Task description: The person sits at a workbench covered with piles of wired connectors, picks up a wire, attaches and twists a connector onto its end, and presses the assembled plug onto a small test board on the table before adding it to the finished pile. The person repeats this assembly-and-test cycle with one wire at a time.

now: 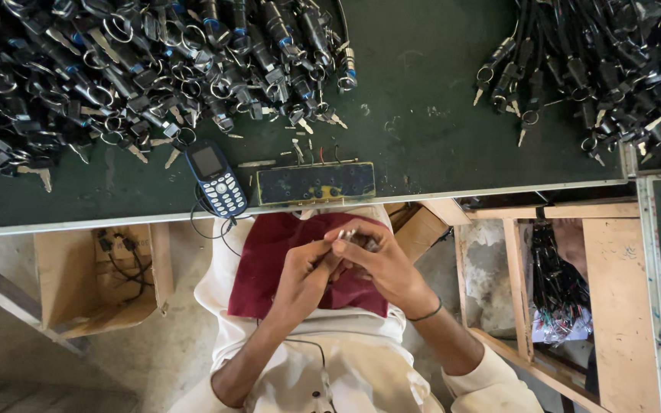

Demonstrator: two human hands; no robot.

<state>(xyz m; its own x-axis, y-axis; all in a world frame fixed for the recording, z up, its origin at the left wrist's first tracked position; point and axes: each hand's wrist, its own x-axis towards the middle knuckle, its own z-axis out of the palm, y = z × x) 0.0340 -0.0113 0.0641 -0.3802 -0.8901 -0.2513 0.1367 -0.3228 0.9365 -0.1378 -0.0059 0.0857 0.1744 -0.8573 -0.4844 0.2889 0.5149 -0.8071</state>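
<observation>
I see my left hand [305, 269] and right hand [376, 260] meet over the maroon cloth [269, 260], fingers pinching a small metal part [347, 235] below the bench [422, 99].

left hand [300, 269] + right hand [376, 260] pinch small metal part [346, 235] over maroon cloth [277, 245] on lap | keypad phone [217, 177], test box [315, 183] at green table [422, 115] edge | keyed lock piles [116, 69] left, right
</observation>
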